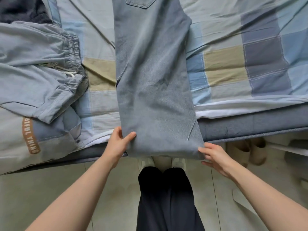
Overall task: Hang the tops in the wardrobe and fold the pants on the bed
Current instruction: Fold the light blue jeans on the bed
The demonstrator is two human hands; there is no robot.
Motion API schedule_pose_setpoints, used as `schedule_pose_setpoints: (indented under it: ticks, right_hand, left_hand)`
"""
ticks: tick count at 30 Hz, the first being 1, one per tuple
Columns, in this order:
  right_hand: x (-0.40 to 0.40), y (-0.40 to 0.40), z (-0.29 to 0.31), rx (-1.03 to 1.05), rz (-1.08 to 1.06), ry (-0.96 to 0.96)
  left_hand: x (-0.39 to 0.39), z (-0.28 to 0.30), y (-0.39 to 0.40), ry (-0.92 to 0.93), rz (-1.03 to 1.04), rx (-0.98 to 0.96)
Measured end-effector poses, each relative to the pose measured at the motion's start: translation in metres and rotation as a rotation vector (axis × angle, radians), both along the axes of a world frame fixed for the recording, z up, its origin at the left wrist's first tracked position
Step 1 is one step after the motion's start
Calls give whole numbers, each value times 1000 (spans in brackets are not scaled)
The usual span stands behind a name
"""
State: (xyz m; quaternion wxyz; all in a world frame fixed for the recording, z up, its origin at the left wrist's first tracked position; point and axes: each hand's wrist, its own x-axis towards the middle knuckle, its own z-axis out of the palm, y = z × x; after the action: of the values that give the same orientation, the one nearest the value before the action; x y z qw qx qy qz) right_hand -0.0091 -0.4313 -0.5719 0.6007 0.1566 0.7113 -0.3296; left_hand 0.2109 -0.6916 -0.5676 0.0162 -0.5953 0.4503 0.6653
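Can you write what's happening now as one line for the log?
step: folding jeans | left hand: pinches hem corner | right hand: grips other corner | hem: hangs over bed edge

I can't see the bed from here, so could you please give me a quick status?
Left hand and right hand grip the jeans hem corners. Jeans flat, hem overhanging bed edge. Grey sweatpants alongside, not touching.

Both forearms bare, no sleeves in view, no watch, rings or bands. Left hand [118,142] at approx 9 o'clock of the view's lower centre, right hand [215,155] at approx 3 o'clock; nails short, unpainted. Legs in dark trousers [166,197], black to navy, loose cut w/ vertical creases, at 6 o'clock. Pale whitish shoes [179,162] poke out past the trouser hems, toward 12 o'clock.
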Motion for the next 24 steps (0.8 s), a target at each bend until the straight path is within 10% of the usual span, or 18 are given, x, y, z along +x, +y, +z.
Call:
schedule_pose_setpoints:
  ticks: [10, 24]
  right_hand:
    - [11, 5, 10, 10, 491, 15]
    - [46, 52, 36, -91, 632, -123]
  left_hand:
    - [50, 4, 54, -39, -341, 33]
    - [105, 22, 142, -85, -299, -137]
